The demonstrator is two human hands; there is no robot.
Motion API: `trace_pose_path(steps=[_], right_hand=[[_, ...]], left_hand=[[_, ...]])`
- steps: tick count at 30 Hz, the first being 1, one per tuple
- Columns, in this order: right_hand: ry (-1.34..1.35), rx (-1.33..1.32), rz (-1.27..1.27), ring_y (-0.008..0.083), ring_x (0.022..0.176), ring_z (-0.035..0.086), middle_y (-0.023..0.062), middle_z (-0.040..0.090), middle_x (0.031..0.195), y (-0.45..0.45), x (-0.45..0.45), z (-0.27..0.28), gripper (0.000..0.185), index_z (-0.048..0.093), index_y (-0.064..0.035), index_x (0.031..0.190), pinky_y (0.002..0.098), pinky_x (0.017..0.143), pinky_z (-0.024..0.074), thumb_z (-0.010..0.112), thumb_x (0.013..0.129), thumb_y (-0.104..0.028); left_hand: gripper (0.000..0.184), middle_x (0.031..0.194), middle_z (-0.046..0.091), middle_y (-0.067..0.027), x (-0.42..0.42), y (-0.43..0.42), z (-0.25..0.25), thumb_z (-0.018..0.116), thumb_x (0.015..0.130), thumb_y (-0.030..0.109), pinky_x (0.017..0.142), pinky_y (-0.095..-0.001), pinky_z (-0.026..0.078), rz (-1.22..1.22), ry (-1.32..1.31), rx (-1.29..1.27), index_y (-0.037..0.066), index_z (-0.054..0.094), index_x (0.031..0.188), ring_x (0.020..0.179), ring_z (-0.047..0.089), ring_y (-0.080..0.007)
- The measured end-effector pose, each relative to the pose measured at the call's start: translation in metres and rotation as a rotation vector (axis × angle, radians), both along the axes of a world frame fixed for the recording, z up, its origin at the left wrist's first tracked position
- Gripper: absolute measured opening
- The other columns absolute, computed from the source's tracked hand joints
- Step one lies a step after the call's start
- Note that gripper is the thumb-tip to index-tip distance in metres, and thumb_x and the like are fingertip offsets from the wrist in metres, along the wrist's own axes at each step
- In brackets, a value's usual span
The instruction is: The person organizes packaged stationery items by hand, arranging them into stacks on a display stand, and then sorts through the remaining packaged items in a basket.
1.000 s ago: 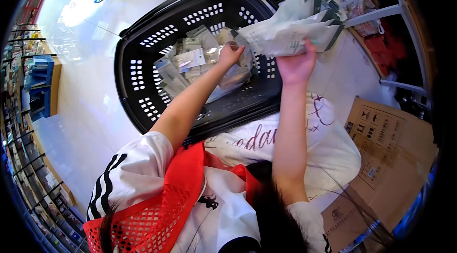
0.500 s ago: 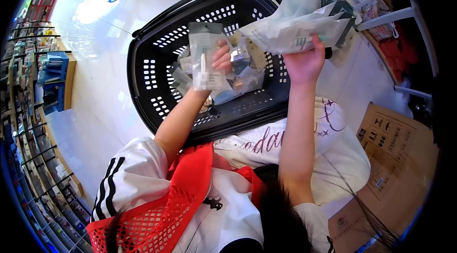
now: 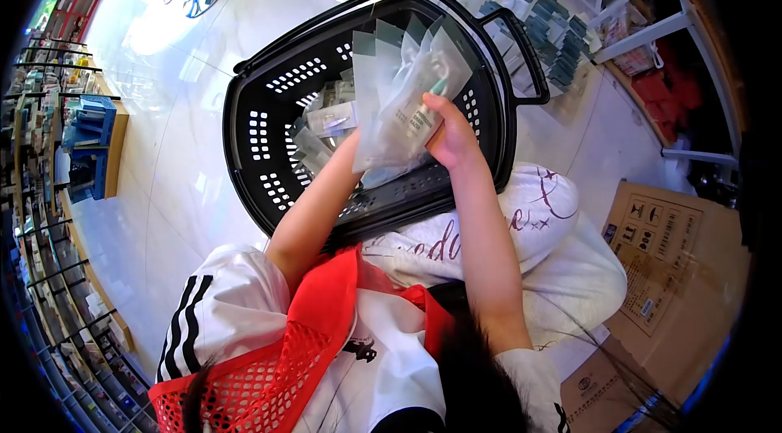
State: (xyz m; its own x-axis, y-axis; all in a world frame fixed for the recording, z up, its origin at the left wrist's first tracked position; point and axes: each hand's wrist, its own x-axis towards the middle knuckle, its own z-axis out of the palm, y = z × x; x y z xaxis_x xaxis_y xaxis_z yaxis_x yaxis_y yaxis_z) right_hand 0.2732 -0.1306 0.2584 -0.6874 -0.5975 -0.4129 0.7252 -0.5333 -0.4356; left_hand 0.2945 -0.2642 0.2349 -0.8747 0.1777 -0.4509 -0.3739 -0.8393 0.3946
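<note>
A fanned bunch of clear plastic packets [image 3: 395, 99] with grey-green tops is gripped in my right hand [image 3: 453, 136], its thumb pressed on the front packet. The bunch is above a black shopping basket [image 3: 241, 164] with pierced walls. My left forearm [image 3: 316, 203] reaches up behind the packets, which hide the left hand and its fingers. Inside the basket, other small packaged items [image 3: 330, 117] lie in a loose pile, partly covered by the bunch.
More packets [image 3: 533, 5] are laid out on the floor beyond the basket, whose handle [image 3: 533, 62] sticks out to the right. A cardboard box [image 3: 664, 258] lies at the right, near a white metal rack [image 3: 643, 5]. Stocked shelves [image 3: 49, 164] line the left.
My right hand has brought its packets left and down over the basket. My left hand, earlier seen with a single packet, is now hidden behind the bunch. The basket's right handle has come into view.
</note>
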Motion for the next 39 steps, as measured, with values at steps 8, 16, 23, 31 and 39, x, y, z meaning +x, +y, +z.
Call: trace_pose_path(steps=[8,16,23,31,39], right_hand=[[0.105,0.061,-0.141,0.0215,0.093,0.054,0.0115,0.053,0.101,0.000,-0.004,0.004,0.044,0.044,0.0031,0.110,0.0336,0.083,0.0436,0.061,0.071,-0.009],[0.102,0.190,-0.164,0.0248,0.096,0.053,0.0128,0.054,0.104,0.008,-0.009,-0.008,0.043,0.045,0.0022,0.110,0.0383,0.086,0.0421,0.059,0.071,-0.009],[0.130,0.163,-0.251,0.0270,0.102,0.050,0.0134,0.051,0.109,0.021,-0.018,-0.011,0.048,0.041,0.0011,0.116,0.0408,0.090,0.0389,0.057,0.072,-0.010],[0.111,0.007,-0.210,0.0248,0.100,0.051,0.0115,0.052,0.106,0.024,-0.017,0.004,0.046,0.043,0.0007,0.113,0.0386,0.088,0.0393,0.057,0.071,-0.009],[0.241,0.245,-0.093,0.0216,0.096,0.053,0.0101,0.053,0.105,0.008,-0.006,0.003,0.047,0.043,0.0007,0.114,0.0344,0.084,0.0429,0.059,0.071,-0.007]], left_hand=[[0.067,0.121,0.045,-0.0108,0.018,-0.020,0.052,0.022,0.085,0.058,0.087,-0.0397,0.042,-0.206,-0.053,-0.371,0.008,0.031,0.129,0.107,0.048,-0.0264],[0.054,0.118,0.047,-0.0118,0.040,-0.041,0.020,0.042,0.087,0.041,0.086,-0.0394,0.043,-0.138,0.066,-0.319,0.006,0.031,0.127,0.103,0.050,-0.0240],[0.041,0.104,0.054,-0.0080,0.032,-0.049,0.022,0.057,0.081,0.021,0.078,-0.0320,0.047,0.125,0.147,-0.509,0.003,0.041,0.114,0.090,0.056,-0.0174],[0.030,0.097,0.057,-0.0069,0.025,-0.048,0.038,0.058,0.080,0.012,0.073,-0.0265,0.046,0.281,0.144,-0.871,0.002,0.048,0.107,0.084,0.056,-0.0132],[0.045,0.103,0.053,-0.0130,0.024,-0.027,0.033,0.059,0.078,0.021,0.076,-0.0261,0.043,0.216,0.118,-0.815,0.001,0.040,0.113,0.089,0.053,-0.0160]])
